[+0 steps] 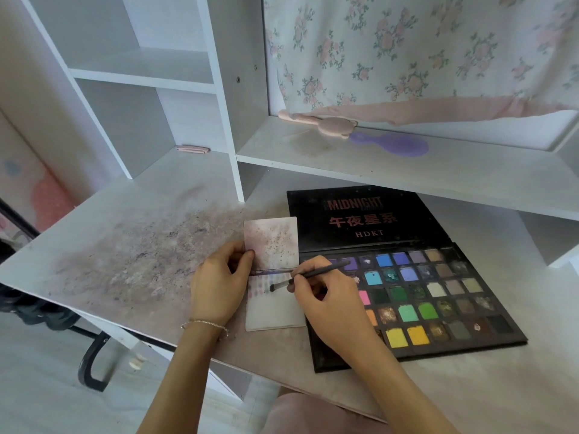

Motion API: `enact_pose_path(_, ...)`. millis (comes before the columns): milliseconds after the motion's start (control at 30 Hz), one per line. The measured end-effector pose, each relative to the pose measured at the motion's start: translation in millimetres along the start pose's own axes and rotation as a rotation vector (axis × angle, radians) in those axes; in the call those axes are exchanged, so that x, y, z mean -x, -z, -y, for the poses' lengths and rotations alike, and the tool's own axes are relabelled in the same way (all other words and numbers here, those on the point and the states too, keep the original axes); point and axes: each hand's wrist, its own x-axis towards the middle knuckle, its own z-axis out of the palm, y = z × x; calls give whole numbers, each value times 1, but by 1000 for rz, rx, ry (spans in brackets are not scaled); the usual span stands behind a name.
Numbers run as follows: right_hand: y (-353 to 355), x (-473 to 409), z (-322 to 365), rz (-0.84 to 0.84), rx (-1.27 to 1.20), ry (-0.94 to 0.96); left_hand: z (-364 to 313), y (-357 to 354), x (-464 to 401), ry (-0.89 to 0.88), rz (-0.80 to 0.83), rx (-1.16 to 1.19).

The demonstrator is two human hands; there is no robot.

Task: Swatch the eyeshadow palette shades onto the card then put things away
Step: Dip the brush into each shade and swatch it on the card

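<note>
A large black eyeshadow palette (438,296) lies open on the desk, its lid flat behind and many coloured pans showing. To its left lies a white folded card (275,311) with small pink and purple swatches along its upper left; its top flap (271,242) is speckled with powder. My left hand (219,283) pinches the card's left edge at the fold. My right hand (326,305) holds a thin dark brush (313,274), whose tip touches the card's lower panel near the swatches.
The white desk (141,245) is stained with pink and grey powder left of the card. A raised shelf (407,164) behind carries a purple hairbrush (391,145) and a pink bear-shaped item (326,123). A small pink object (191,149) sits in the cubby.
</note>
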Motion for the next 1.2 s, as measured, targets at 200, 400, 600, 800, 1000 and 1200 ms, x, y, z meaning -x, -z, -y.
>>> enact_pose_path(200,0,1,1,26,30,-18,0,0,0,-13,-2,6)
enact_pose_path(400,0,0,1,31,49,-14,0,0,0,-16,8,17)
enact_pose_path(600,1,0,2,30,60,-3,1,0,0,-17,14,16)
enact_pose_path(800,1,1,2,30,56,-9,1,0,0,-12,14,16)
enact_pose_path(1000,1,0,3,36,55,-18,1,0,0,-8,10,18)
enact_pose_path(1200,1,1,2,21,47,-17,1,0,0,-10,11,18)
